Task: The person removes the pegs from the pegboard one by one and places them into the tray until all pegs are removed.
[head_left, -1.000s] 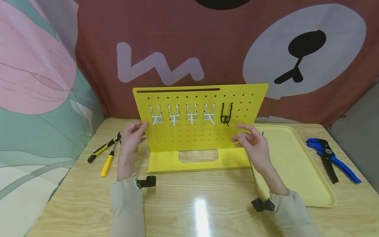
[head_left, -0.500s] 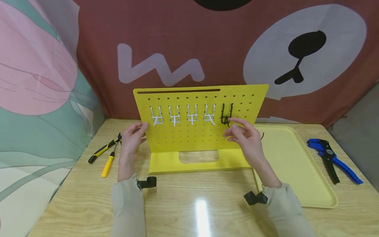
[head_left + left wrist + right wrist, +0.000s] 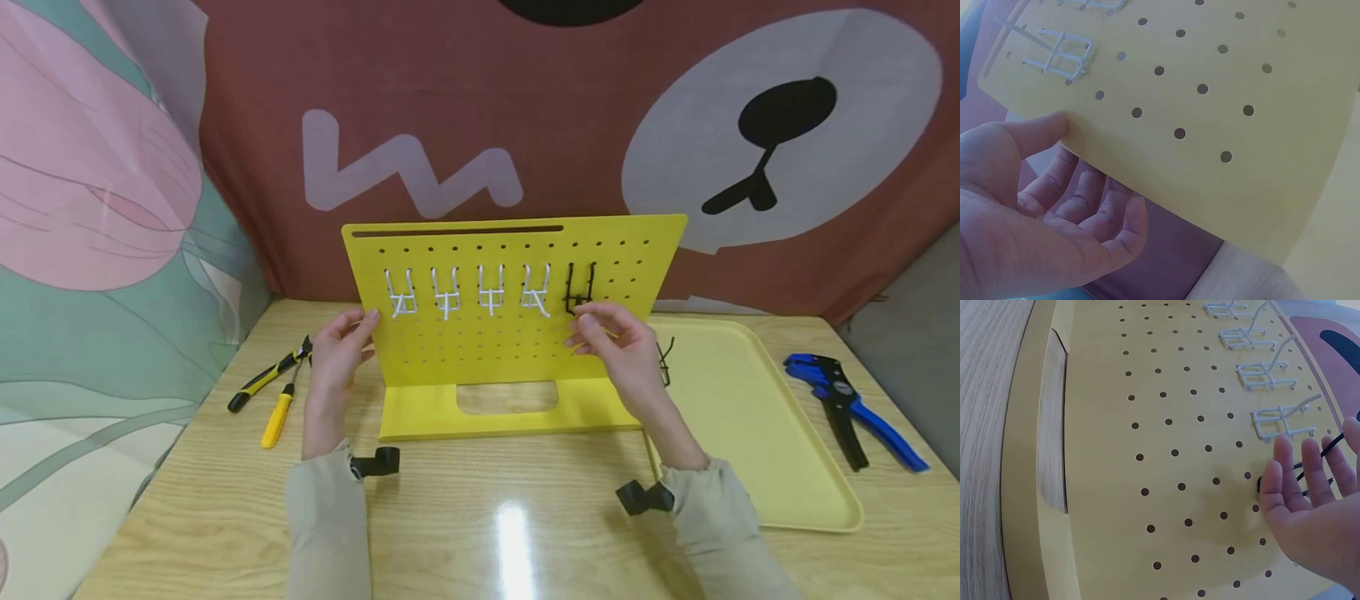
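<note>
A yellow pegboard [image 3: 442, 372] stands upright on its slotted base. My left hand [image 3: 340, 354] pinches its left edge, thumb on the front and the fingers curled behind. Across the board hangs a row of several white hooks [image 3: 491, 292], with one black pegboard hook [image 3: 569, 285] at the row's right end. At that black hook, my right hand [image 3: 628, 350] pinches the outward prong between thumb and index finger, its other fingers loosely bent. In the right wrist view, fingers of the right hand [image 3: 1316, 519] cover part of the black hook.
On the right, a pale yellow tray [image 3: 750, 433] holds another black hook [image 3: 664, 365], partly behind my right hand. Beyond it lies a blue and black wire stripper [image 3: 834, 388]. Yellow-black pliers [image 3: 264, 378] and a yellow-handled screwdriver [image 3: 277, 421] lie on the left.
My right hand has moved left from beside the black hook on the board and now pinches its prong. The hook in the tray shows more. My left hand stays on the board's edge.
</note>
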`<act>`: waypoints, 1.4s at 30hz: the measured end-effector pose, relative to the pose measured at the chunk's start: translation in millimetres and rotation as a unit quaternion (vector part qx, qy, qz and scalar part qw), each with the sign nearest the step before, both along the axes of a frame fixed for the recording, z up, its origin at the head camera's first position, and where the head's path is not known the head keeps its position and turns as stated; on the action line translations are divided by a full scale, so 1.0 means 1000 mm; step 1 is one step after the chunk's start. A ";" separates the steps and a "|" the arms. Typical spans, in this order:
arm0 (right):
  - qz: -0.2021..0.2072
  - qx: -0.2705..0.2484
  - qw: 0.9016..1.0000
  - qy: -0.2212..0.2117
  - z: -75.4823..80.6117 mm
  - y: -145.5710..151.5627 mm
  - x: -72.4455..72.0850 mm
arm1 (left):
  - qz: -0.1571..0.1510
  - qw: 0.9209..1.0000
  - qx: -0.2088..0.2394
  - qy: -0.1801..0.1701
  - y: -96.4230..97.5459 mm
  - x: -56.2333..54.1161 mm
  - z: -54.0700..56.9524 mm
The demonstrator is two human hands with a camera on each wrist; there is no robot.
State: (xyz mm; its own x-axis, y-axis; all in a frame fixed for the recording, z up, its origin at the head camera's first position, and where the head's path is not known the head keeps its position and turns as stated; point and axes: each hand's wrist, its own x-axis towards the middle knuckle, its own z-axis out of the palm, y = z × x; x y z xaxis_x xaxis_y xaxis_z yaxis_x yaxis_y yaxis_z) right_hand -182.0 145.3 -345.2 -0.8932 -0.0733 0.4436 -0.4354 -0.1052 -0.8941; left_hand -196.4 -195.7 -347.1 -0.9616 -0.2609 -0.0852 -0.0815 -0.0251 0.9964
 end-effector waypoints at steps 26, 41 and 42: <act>-0.054 0.068 0.996 -0.027 0.008 0.000 0.003 | 0.038 0.999 -0.022 0.004 -0.001 0.000 -0.001; -0.024 0.048 0.996 -0.066 0.007 0.007 0.003 | 0.040 0.999 -0.027 -0.001 -0.001 0.000 0.000; -0.019 0.041 0.997 -0.070 0.007 0.007 0.003 | 0.040 0.999 -0.027 -0.001 -0.001 0.000 -0.001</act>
